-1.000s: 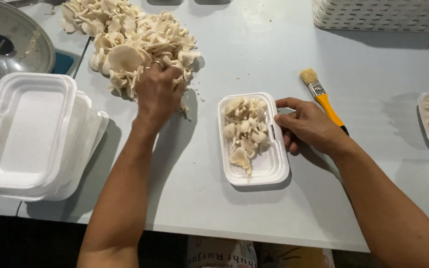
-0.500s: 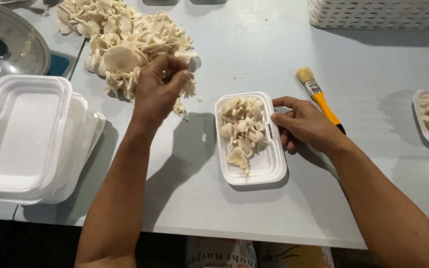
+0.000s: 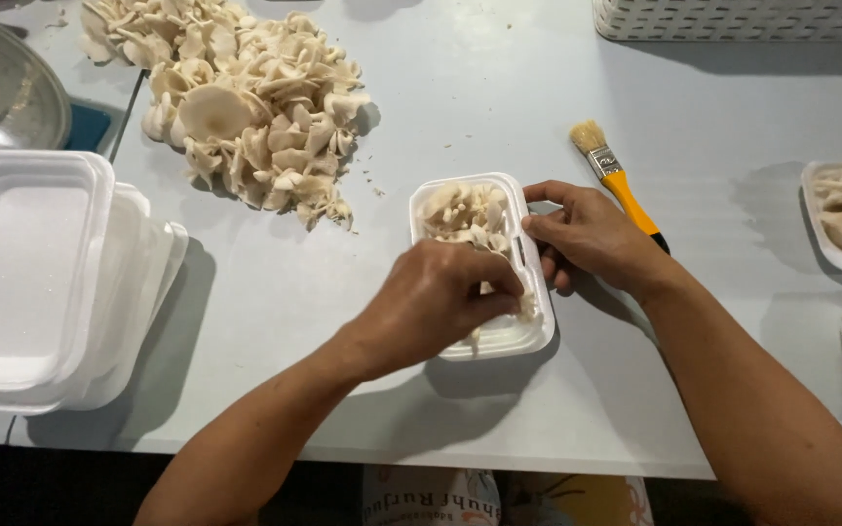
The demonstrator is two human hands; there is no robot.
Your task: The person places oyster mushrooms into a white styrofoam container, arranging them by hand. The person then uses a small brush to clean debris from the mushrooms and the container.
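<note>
From the head view, the left hand [image 3: 436,302] is over the small white foam tray [image 3: 528,336] in mid-tabletop, grip closed on pale oyster mushrooms [image 3: 465,214], though its fingertips are partly hidden. The right hand [image 3: 587,234] pinches the tray's right rim, steadying it. Those mushrooms look light, soft and easily torn; the tray itself is flimsy, best held by its edges. The pale grey tabletop [image 3: 460,88] is smooth, carrying a loose mushroom heap [image 3: 246,117], stacked empty trays [image 3: 31,282] and a yellow-handled brush [image 3: 616,180]
</note>
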